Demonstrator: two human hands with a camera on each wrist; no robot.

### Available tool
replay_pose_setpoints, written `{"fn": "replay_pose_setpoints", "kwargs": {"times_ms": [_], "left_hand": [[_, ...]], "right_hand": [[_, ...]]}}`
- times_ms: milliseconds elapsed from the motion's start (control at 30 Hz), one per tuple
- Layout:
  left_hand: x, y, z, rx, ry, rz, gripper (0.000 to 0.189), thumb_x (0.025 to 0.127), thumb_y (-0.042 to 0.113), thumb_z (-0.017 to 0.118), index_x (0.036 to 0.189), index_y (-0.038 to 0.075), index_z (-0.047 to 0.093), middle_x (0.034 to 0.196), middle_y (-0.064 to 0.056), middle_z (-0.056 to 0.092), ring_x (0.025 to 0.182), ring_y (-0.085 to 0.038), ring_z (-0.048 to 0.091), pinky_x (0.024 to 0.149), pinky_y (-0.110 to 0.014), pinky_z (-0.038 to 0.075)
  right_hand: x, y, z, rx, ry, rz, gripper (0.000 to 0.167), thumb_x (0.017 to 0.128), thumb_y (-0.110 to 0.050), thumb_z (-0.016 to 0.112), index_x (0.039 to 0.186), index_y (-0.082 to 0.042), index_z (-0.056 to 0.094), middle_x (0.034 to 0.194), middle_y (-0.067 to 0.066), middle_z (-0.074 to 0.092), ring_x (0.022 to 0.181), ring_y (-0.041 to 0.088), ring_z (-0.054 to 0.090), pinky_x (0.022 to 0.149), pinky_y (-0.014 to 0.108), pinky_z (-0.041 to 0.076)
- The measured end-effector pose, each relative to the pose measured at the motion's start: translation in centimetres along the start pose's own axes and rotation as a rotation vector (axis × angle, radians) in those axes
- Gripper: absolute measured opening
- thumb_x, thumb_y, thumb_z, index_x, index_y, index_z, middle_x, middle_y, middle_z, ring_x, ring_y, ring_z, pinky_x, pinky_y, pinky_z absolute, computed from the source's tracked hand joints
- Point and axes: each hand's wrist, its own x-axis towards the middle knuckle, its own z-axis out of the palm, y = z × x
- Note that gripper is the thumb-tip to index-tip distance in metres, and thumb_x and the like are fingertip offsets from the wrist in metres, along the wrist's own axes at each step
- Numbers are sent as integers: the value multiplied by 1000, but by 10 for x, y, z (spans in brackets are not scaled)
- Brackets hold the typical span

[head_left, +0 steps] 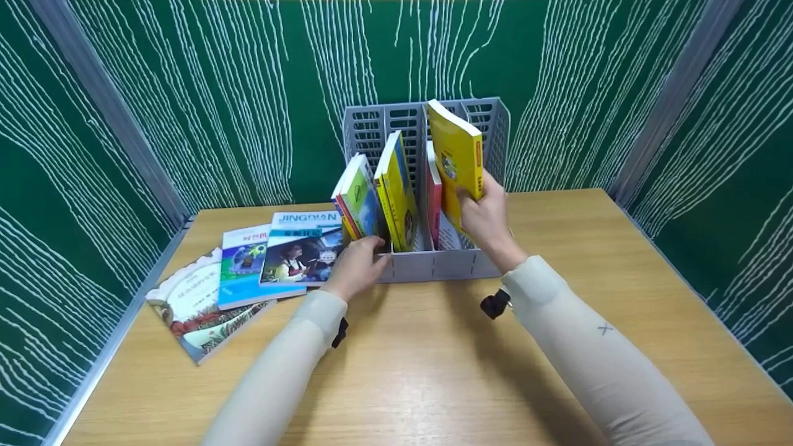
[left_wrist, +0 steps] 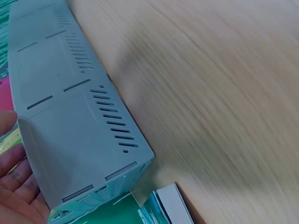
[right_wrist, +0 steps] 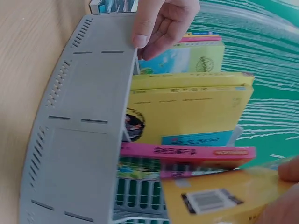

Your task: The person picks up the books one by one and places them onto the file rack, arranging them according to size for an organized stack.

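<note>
My right hand (head_left: 489,217) grips a thick yellow book (head_left: 455,145) by its spine side, tilted over the right part of a grey file rack (head_left: 412,267). The book's barcode side shows in the right wrist view. My left hand (head_left: 358,265) holds the rack's front rim at the left end, thumb at the edge and fingers curled behind it. Beside those fingers, green-and-blue books (head_left: 362,198) stand in the left compartment. Yellow books (right_wrist: 187,107) stand in the one beside it. A pink-red book (right_wrist: 187,150) stands between them and the held book.
Left of the rack, several books overlap on the wooden table (head_left: 403,384): one marked JINGDIAN (head_left: 303,248), a blue-and-white one (head_left: 238,288) and a pale one with a red bow (head_left: 195,291). Green walls (head_left: 235,99) with white streaks stand behind and at both sides.
</note>
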Motion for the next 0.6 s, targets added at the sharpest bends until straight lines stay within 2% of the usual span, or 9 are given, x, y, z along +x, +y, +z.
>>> {"fn": "replay_pose_setpoints", "kwargs": {"times_ms": [100, 333, 600], "left_hand": [[1, -1, 2, 55, -10, 13, 39, 110, 27, 65, 140, 1, 68, 142, -18, 72, 134, -35, 69, 118, -49, 54], [0, -4, 6, 102, 2, 65, 25, 112, 23, 63, 120, 6, 78, 119, -12, 81, 108, -29, 77, 98, -48, 63], [2, -3, 4, 127, -12, 70, 25, 112, 24, 62, 117, 8, 80, 113, -10, 82, 100, -27, 78, 96, -46, 64]], "right_hand": [[3, 7, 3, 30, -35, 32, 45, 110, -6, 58, 155, -2, 52, 155, 19, 60, 138, 38, 59, 123, 65, 44], [9, 23, 9, 36, -76, 131, 50, 112, -15, 59, 160, -6, 44, 160, 17, 56, 141, 36, 58, 124, 63, 42], [8, 37, 15, 54, -58, 193, 55, 114, -21, 58, 164, -10, 38, 164, 13, 52, 143, 34, 55, 129, 60, 38]]}}
